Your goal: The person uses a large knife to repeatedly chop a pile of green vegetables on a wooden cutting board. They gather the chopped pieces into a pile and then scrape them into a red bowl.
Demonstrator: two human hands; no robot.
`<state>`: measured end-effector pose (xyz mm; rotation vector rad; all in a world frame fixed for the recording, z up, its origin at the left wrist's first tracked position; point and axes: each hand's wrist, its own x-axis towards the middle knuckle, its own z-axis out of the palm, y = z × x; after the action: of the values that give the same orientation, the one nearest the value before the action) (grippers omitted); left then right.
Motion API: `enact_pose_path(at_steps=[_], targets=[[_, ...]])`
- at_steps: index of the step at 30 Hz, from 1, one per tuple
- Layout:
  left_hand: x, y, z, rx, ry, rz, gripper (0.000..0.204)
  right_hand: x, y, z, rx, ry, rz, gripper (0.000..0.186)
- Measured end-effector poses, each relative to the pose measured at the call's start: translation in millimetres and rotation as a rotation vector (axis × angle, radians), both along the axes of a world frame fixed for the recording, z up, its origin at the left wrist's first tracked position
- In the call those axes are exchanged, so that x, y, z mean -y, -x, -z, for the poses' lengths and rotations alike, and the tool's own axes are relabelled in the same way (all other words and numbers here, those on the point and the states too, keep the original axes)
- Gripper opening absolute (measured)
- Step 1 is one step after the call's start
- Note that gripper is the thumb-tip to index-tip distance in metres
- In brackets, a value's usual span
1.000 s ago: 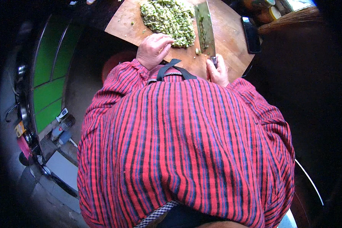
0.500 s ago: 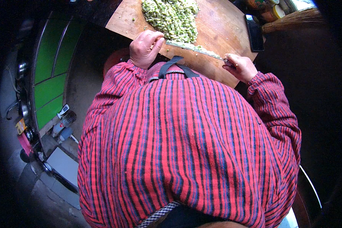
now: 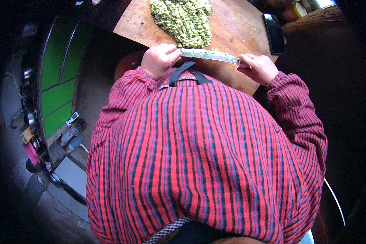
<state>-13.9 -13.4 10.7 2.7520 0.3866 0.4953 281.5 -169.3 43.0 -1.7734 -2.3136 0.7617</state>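
Note:
A wooden cutting board [image 3: 244, 36] holds a heap of finely chopped pale-green food [image 3: 180, 20]. Just in front of the heap, a cleaver [image 3: 209, 56] lies crosswise, its blade flecked with chopped bits. My right hand [image 3: 258, 69] is closed on the cleaver's handle at the right end. My left hand [image 3: 160, 60] is closed at the blade's left tip, fingertips pinched against it. Both forearms are in red striped sleeves, and a dark strap [image 3: 179, 71] shows on my striped garment below the board.
A black phone [image 3: 274, 34] rests at the board's right edge, near jars [image 3: 295, 11] and a straw broom [image 3: 317, 19]. A reddish round object [image 3: 126, 63] sits under the board's left side. Green panels [image 3: 57, 110] stand at left, with bottles [image 3: 73, 138] on the floor beside them.
The cleaver has turned from pointing away on the board's right to lying crosswise before the heap. My left hand has come to its tip; my right hand has moved rightward.

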Motion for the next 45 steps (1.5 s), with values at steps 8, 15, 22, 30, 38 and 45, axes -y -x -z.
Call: enact_pose_path(at_steps=[8,15,22,30,38,45], targets=[[-2.6,-17.4,-7.0,0.010,0.003,0.046,0.010,-3.6,-18.3,34.2,0.074,-0.012,0.038,0.022],[-5.1,-11.6,-2.8,-0.032,-0.036,-0.021,0.008,-9.8,-7.8,2.2,0.084,-0.028,0.067,0.023],[-4.0,-14.9,-4.5,-0.030,-0.032,0.012,0.010,-2.8,-10.5,17.6,0.064,-0.017,0.094,0.024],[-2.9,-16.6,-5.2,0.002,-0.028,0.049,0.008,3.5,-9.8,19.6,0.063,-0.005,0.098,0.025],[-3.5,-15.1,-7.1,-0.013,-0.025,0.040,0.007,8.7,-4.3,16.2,0.057,0.002,0.111,0.024],[-9.5,-11.9,-11.8,-0.002,0.088,0.049,0.010,12.1,-1.4,12.1,0.130,-0.155,0.131,0.020]])
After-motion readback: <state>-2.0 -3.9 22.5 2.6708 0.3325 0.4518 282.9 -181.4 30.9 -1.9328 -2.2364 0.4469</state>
